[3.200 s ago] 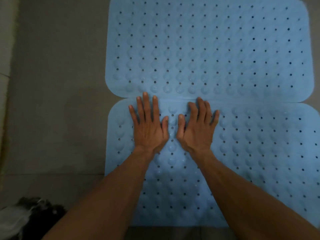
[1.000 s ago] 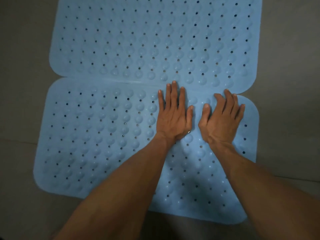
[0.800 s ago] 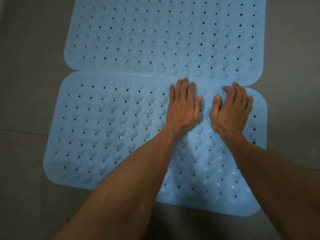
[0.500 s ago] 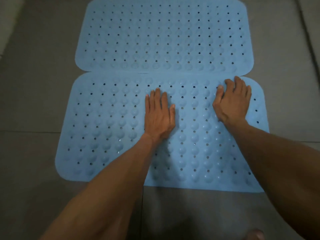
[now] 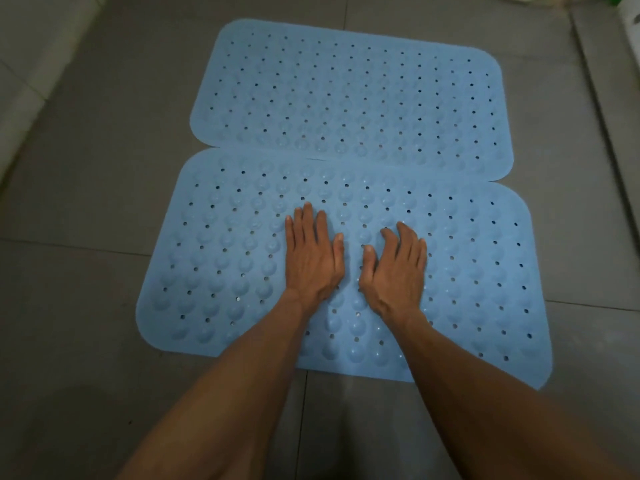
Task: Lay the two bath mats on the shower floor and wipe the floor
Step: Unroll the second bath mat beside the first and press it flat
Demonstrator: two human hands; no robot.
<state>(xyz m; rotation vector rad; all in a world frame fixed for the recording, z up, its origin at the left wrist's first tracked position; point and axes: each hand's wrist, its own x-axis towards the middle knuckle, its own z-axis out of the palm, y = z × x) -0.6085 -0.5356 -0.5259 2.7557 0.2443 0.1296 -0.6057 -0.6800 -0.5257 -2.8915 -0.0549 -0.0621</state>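
Two light blue perforated bath mats lie flat on the grey tiled shower floor point(image 5: 86, 202). The far mat point(image 5: 353, 95) and the near mat point(image 5: 225, 258) meet along their long edges, the near one slightly overlapping the far one. My left hand point(image 5: 313, 258) rests palm down on the middle of the near mat, fingers spread. Just to its right, my right hand point(image 5: 394, 268) also lies on the near mat with its fingers slightly curled. Neither hand holds anything.
A pale wall base or ledge point(image 5: 27, 64) runs along the left. A raised grey edge point(image 5: 606, 98) borders the floor on the right. White and green items point(image 5: 623, 8) sit at the top right corner.
My hands moved from the near mat's right end back toward its middle, and the right hand came in beside the left. The view pulled back, showing both mats whole.
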